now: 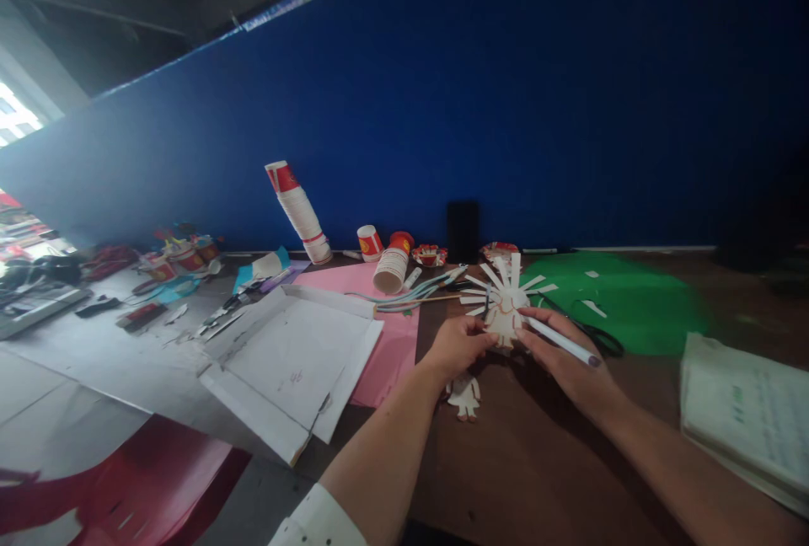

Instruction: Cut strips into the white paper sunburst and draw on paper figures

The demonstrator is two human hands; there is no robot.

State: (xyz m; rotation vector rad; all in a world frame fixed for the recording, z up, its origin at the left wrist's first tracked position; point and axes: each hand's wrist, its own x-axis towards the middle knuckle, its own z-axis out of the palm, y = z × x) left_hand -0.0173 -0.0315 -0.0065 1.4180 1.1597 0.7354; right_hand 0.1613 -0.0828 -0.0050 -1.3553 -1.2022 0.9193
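My left hand pinches the lower left edge of a white paper cutout with brown outlines. Narrow paper strips fan out around the cutout's top, like a cup cut into rays. A white marker pen with a dark end lies across the fingers of my right hand. That hand is closed around the pen, its thumb and fingertips also at the cutout's right edge. Below my left hand, a small figure-shaped paper cutout rests on the brown table.
Pink paper and an open white box lid lie left. Behind stand a leaning paper cup stack and a black phone-like slab. Green paper with scissors and a notebook are right; a red chair is lower left.
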